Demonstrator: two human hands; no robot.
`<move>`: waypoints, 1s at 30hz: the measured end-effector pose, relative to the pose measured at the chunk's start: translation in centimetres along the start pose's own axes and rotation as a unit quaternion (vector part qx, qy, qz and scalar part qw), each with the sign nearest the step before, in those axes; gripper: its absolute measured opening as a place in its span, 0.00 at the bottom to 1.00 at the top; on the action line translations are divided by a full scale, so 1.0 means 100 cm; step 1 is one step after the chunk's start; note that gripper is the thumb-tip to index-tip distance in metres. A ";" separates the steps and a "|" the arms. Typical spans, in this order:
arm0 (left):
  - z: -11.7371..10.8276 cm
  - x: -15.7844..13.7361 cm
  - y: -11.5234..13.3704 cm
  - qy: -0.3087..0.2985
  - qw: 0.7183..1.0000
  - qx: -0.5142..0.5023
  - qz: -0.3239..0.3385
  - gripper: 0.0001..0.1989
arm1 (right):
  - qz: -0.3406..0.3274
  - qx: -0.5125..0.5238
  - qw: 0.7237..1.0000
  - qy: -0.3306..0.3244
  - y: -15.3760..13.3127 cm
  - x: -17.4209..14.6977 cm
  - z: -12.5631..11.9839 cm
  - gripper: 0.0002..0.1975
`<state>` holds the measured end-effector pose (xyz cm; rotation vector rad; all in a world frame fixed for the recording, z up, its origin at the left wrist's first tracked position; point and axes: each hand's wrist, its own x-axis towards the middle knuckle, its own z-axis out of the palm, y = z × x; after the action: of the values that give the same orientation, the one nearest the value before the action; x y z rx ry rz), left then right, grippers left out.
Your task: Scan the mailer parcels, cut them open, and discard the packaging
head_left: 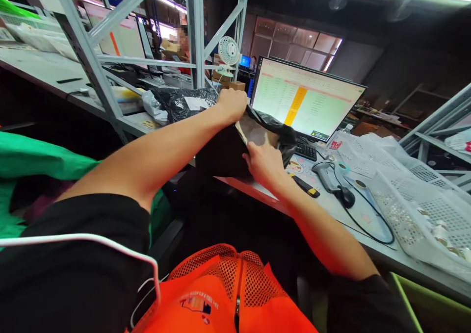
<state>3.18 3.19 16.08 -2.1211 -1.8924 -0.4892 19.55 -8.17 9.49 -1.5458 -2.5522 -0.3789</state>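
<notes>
A black plastic bag (222,151) is held up at the table's front edge, its mouth gaping toward me. Brown cardboard-like material and something pale and greyish show inside; I cannot make out what it is. My left hand (232,105) is closed over the bag's upper left rim, knuckles up. At the near rim, my right hand (267,164) pinches the edge, one finger reaching over into the opening. Behind my left forearm lies another black plastic-wrapped parcel (180,102) with a white label. The bag's underside is in dark shadow.
Right of the bag are a box cutter (304,186), a barcode scanner (326,176), a mouse (346,196) and a keyboard (306,149). A monitor (309,97) stands behind. White plastic baskets (401,210) fill the right side. A metal shelf post (196,34) rises at left; a person sits beyond.
</notes>
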 end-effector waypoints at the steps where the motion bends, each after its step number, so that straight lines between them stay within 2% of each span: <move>1: 0.003 0.007 -0.009 0.007 1.000 0.006 -0.022 0.22 | -0.007 0.000 1.000 0.004 -0.004 -0.013 0.002 0.11; 4: 0.012 0.020 -0.038 0.007 0.997 0.021 -0.074 0.22 | -0.051 0.010 0.998 0.020 -0.014 -0.057 0.014 0.10; 6: 0.019 0.023 -0.055 0.003 0.995 0.022 -0.096 0.23 | -0.083 0.020 0.995 0.053 -0.015 -0.081 0.026 0.09; 10: 0.030 0.021 -0.066 -0.012 0.995 0.022 -0.094 0.22 | -0.104 0.060 0.982 0.148 0.004 -0.097 0.058 0.09; 12: 0.025 0.015 -0.057 -0.007 0.997 0.025 -0.069 0.22 | -0.083 0.089 0.975 0.188 0.020 -0.092 0.070 0.08; 14: 0.009 0.002 -0.039 0.040 0.998 0.029 -0.024 0.25 | -0.059 0.123 0.965 0.222 0.035 -0.083 0.076 0.06; 16: -0.013 -0.018 -0.013 0.107 0.992 0.024 0.057 0.26 | -0.048 0.158 0.956 0.241 0.045 -0.075 0.078 0.07; 17: -0.024 -0.029 0.002 0.120 0.987 0.013 0.108 0.25 | -0.047 0.171 0.953 0.245 0.046 -0.072 0.077 0.08; 18: -0.033 -0.040 0.016 0.091 0.984 0.002 0.152 0.24 | -0.048 0.181 0.951 0.245 0.046 -0.070 0.077 0.09; 19: -0.039 -0.048 0.028 0.028 0.984 0.002 0.177 0.23 | -0.050 0.186 0.951 0.243 0.044 -0.069 0.076 0.10; 21: -0.041 -0.059 0.047 -0.101 0.978 0.027 0.178 0.28 | -0.061 0.192 0.949 0.242 0.037 -0.068 0.075 0.10; 22: -0.037 -0.060 0.052 -0.141 0.976 0.046 0.162 0.33 | -0.068 0.193 0.948 0.245 0.033 -0.069 0.074 0.10; 23: -0.031 -0.059 0.055 -0.155 0.975 0.062 0.144 0.40 | -0.075 0.194 0.946 0.250 0.029 -0.070 0.074 0.09; 24: -0.022 -0.056 0.056 -0.144 0.979 0.072 0.128 0.47 | -0.083 0.195 0.944 0.255 0.026 -0.072 0.074 0.09; 26: -0.005 -0.046 0.053 -0.095 0.987 0.069 0.109 0.59 | -0.096 0.198 0.940 0.261 0.021 -0.077 0.072 0.08; 28: 0.008 -0.035 0.050 -0.075 0.992 0.045 0.094 0.65 | -0.108 0.214 0.934 0.264 0.022 -0.082 0.072 0.09; 30: 0.014 -0.029 0.048 -0.125 0.989 0.018 0.075 0.64 | -0.114 0.250 0.921 0.274 0.029 -0.088 0.075 0.16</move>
<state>7.74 0.53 13.76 -2.3727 -1.8289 -0.1622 26.28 -12.24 0.60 -0.8185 -2.1472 -0.1314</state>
